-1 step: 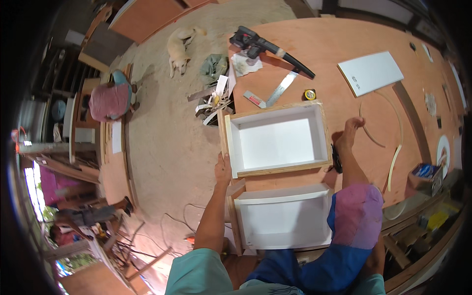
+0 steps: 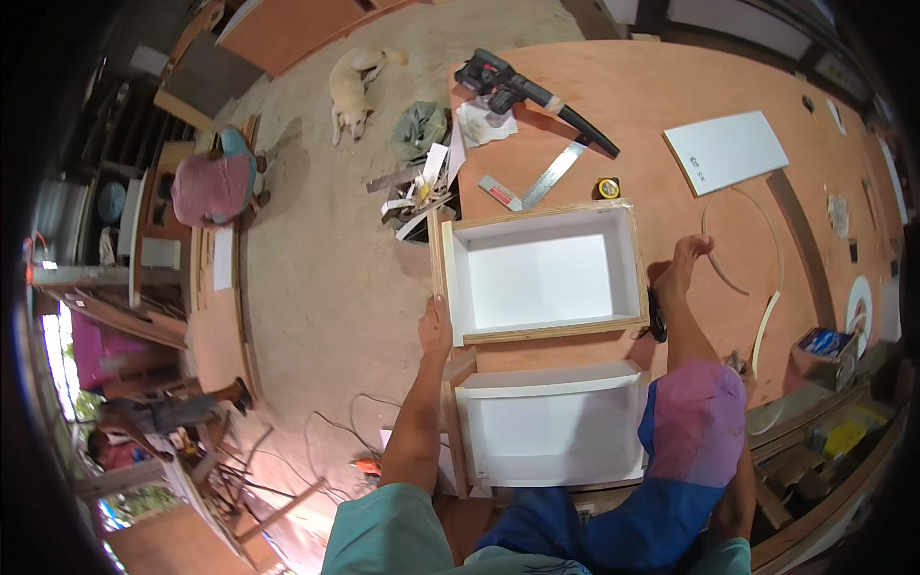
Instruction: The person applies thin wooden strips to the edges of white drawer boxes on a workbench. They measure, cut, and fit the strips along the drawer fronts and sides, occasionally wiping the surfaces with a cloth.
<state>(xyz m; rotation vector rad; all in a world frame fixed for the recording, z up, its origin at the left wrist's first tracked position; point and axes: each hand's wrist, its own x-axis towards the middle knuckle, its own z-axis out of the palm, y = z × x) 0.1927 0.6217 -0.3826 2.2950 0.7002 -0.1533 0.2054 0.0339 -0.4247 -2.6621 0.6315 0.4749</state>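
Observation:
A shallow wooden drawer box (image 2: pixel 546 333) with a white inside and raw plywood edges lies open side up on the workbench. My left hand (image 2: pixel 435 326) grips its left side near the front corner. A second white drawer box (image 2: pixel 551 431) sits nearer to me, below the first. My right hand (image 2: pixel 744 374) shows beside my bent right knee, partly hidden by it. Its fingers are closed round something small and greyish that I cannot make out. My bare foot (image 2: pixel 678 273) rests on the bench, right of the first box.
On the bench lie a black cordless blower (image 2: pixel 522 91), a try square (image 2: pixel 551 177), a tape measure (image 2: pixel 608 188), a white panel (image 2: pixel 726 151) and curled edging strips (image 2: pixel 767 321). A scrap bin (image 2: pixel 417 196) stands left. A dog (image 2: pixel 353 96) lies on the floor; a person (image 2: pixel 216 187) bends at far left.
My right hand has come out from behind my knee at its right side. My left hand stays on the drawer box.

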